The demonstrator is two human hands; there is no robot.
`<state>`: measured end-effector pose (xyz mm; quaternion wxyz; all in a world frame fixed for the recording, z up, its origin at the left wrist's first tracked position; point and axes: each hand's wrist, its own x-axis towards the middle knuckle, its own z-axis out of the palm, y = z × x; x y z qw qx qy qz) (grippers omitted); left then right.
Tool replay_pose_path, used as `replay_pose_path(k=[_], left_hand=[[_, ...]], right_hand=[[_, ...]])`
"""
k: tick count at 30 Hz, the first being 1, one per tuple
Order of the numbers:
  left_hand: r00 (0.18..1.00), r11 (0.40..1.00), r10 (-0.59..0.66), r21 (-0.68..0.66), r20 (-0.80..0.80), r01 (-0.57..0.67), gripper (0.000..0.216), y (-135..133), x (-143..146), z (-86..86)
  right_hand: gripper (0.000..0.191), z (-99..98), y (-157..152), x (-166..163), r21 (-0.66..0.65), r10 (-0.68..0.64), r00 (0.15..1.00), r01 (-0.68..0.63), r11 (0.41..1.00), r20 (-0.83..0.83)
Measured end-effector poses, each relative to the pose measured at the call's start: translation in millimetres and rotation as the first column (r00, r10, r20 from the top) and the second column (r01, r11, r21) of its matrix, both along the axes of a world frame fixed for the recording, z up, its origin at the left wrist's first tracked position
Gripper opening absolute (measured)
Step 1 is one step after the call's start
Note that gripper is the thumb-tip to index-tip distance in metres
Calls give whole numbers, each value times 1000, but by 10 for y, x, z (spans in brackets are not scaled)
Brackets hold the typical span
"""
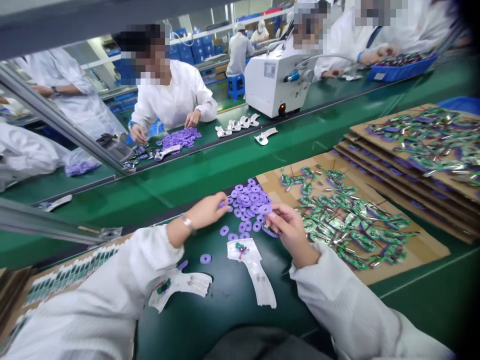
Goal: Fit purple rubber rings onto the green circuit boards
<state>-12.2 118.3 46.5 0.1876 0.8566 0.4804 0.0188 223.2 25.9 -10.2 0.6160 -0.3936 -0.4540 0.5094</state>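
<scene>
My left hand [207, 210] reaches into a pile of purple rings [250, 199] on the green bench, its fingertips pinched on one ring at the pile's left edge. My right hand [287, 228] is closed beside the pile's right side, pinching a purple ring near its lower edge. Just below both hands lies a white plastic shell [256, 272] with a small green circuit board in its top end. A second white shell [180, 286] with a board lies under my left forearm. A few loose rings [205, 258] lie between them.
A cardboard sheet [420, 245] of green circuit boards lies right of my hands, with stacked sheets [412, 150] behind it. Across the green conveyor [232, 170] a person in white sorts purple rings [180, 138]. A white machine [270, 80] and a blue tray [401, 70] stand farther back.
</scene>
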Motion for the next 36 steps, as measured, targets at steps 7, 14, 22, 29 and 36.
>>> replay_pose_path(k=[7,14,22,29,36], left_hand=[[998,998,-53,18,44,52,34,-221,242,-208],[995,992,19,119,100,-31,32,-688,26,34],[737,933,321,-65,595,-354,16,-1490,196,6],[507,962,253,-160,824,-220,32,-1550,376,74],[337,902,430,-381,838,-205,24,-1551,350,-62]], right_hand=[[29,9,11,5,-14,-3,999,2,1000,-33],[27,139,-95,33,-15,39,999,-39,999,30],[13,333,-441,36,104,113,881,-180,978,458],[8,505,-538,-122,416,-176,625,-261,871,761],[7,468,-529,-177,453,-212,589,-298,840,780]])
